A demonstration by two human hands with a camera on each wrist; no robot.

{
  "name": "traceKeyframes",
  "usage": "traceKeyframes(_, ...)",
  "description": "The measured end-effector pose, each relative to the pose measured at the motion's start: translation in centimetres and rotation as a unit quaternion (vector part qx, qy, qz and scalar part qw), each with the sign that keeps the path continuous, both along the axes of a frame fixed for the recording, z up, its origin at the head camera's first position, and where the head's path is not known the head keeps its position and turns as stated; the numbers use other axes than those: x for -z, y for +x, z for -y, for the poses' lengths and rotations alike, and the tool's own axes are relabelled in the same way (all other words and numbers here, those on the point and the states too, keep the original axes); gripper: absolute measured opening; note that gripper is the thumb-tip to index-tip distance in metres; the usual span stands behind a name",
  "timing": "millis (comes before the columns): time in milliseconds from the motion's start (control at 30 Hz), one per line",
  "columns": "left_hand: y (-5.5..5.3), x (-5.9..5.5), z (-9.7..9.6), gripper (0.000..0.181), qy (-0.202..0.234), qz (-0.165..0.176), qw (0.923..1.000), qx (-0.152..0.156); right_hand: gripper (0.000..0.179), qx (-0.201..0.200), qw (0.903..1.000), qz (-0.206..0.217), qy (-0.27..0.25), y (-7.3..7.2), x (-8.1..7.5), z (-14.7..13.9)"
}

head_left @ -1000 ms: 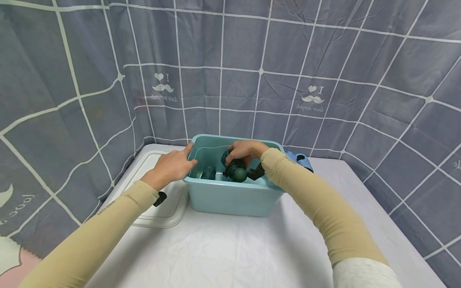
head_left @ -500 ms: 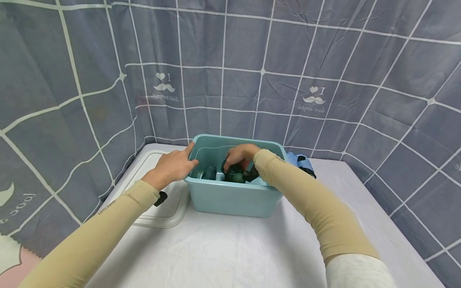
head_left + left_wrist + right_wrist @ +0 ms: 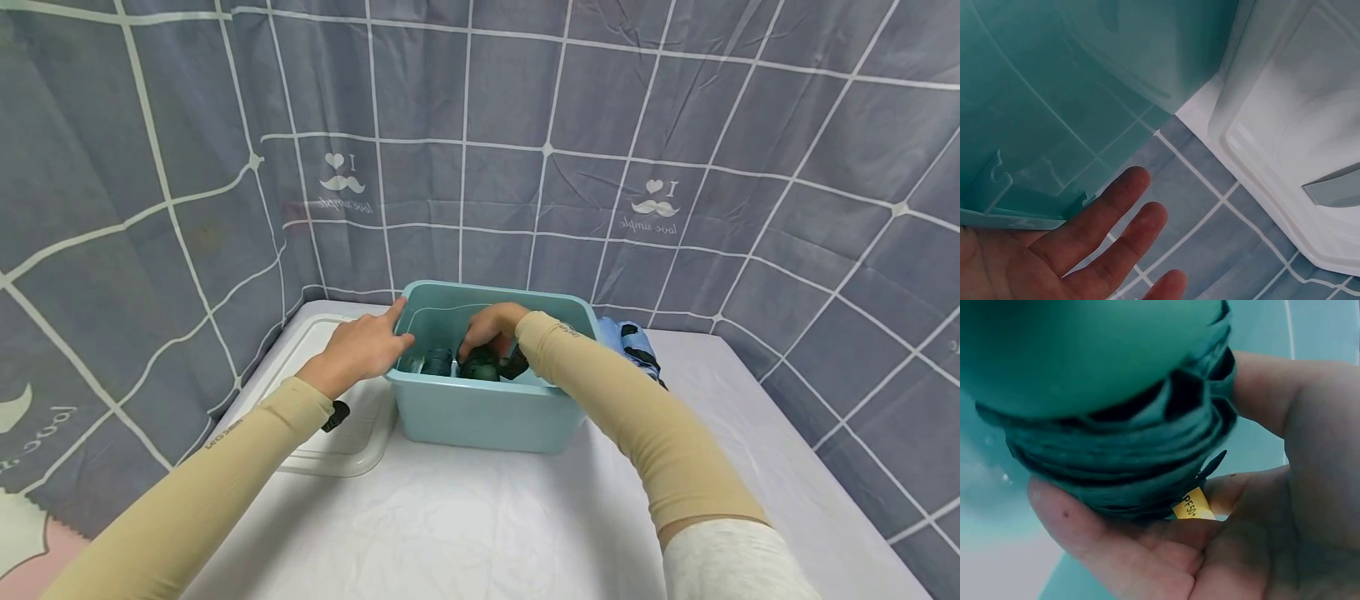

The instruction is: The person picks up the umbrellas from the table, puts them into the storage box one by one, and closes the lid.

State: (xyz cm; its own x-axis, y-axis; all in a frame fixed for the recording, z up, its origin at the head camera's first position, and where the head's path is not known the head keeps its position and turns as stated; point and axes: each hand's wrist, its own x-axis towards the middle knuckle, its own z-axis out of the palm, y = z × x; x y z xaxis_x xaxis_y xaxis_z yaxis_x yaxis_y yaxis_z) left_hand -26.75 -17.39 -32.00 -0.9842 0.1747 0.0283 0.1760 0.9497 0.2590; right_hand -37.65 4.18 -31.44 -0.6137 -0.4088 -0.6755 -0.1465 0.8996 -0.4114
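My right hand [image 3: 491,327] reaches down into a light teal plastic bin [image 3: 480,417] and grips a folded dark green umbrella [image 3: 480,365]. Close up in the right wrist view, my fingers curl round the pleated umbrella cloth [image 3: 1129,462]; a rounded green end and a small yellow tag show. Another dark rolled item [image 3: 437,362] lies in the bin just left of the umbrella; its kind is unclear. My left hand [image 3: 363,346] rests on the bin's left rim, its fingers [image 3: 1125,187] extended, as the left wrist view shows.
A white lid [image 3: 352,433] lies left of the bin, partly under my left arm. Behind the bin's right side sits a blue item with black parts [image 3: 633,346], partly hidden. A grey gridded curtain [image 3: 502,183] hangs behind the white-covered table [image 3: 465,517].
My right hand has moved lower and slightly left in the bin with the umbrella, which now lies beside the dark rolled item. My left hand has stayed on the rim.
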Motion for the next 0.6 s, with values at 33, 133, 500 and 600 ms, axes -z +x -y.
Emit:
traceKeyframes(33,0.03,-0.02,-0.01,0.075,0.000,-0.001,1.0000,0.000,0.033,-0.001,1.0000,0.002,0.000,0.00,0.08,0.05)
traceKeyframes(133,0.05,-0.04,-0.04,0.075,0.002,0.001,1.0000,0.000,0.036,0.001,0.9999,0.009,-0.006,0.01,0.26,0.17)
traceKeyframes(500,-0.02,0.07,0.04,0.075,0.005,0.003,1.0000,0.000,0.057,0.041,0.9933,0.086,-0.065,0.27,0.95,0.47)
traceKeyframes(600,-0.01,0.02,0.03,0.075,0.003,0.002,1.0000,0.000,0.066,0.054,0.9889,0.104,-0.091,0.27,0.89,0.58)
